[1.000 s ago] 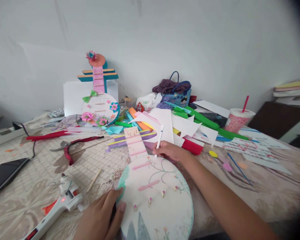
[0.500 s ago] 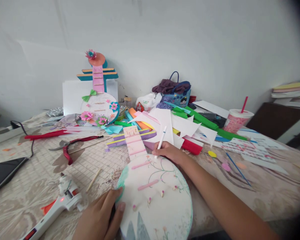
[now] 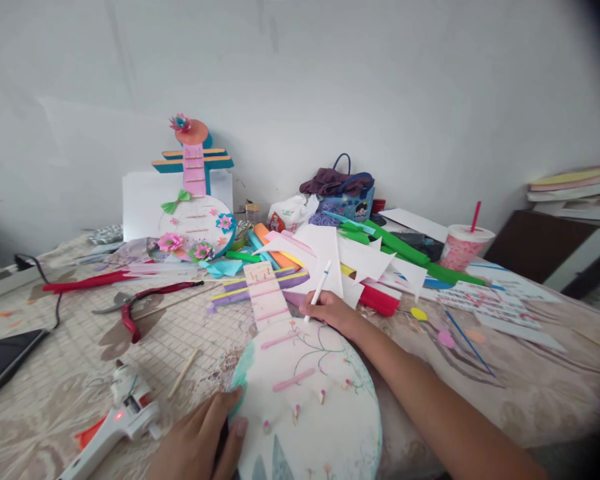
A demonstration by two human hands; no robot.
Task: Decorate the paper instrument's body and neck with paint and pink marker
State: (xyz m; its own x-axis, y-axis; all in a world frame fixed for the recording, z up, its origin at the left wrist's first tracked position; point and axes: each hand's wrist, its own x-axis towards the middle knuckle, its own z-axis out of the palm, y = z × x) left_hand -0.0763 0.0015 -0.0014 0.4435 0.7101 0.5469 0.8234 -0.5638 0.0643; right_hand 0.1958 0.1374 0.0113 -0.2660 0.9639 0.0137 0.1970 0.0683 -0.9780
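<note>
A round white paper-craft lute point(image 3: 305, 413) with a pink-striped neck lies in front of me, drawn with green vines and fitted with small pegs. My right hand point(image 3: 330, 310) pinches a white pen point(image 3: 319, 291), its tip down at the top rim of the round body, where the neck joins. At the left rim, over a green-coloured patch, my left hand point(image 3: 205, 430) grips the lute's edge, thumb and fingers on either side. Its palm side is hidden. Beside that hand lies a white glue gun point(image 3: 125, 417) with a lit red light.
Red-handled pruning shears point(image 3: 130, 313) and a thin stick point(image 3: 183, 373) lie at left. A decorated lute point(image 3: 195, 227) leans on the wall. Coloured paper scraps point(image 3: 325, 253) are heaped behind, with a lidded cup point(image 3: 465, 247) to the right and a black device point(image 3: 10, 360) at the left edge.
The whole view has shifted slightly, with the wall items lower in the picture. Both hands keep their places on the lute, and the pen tip stays near the same spot.
</note>
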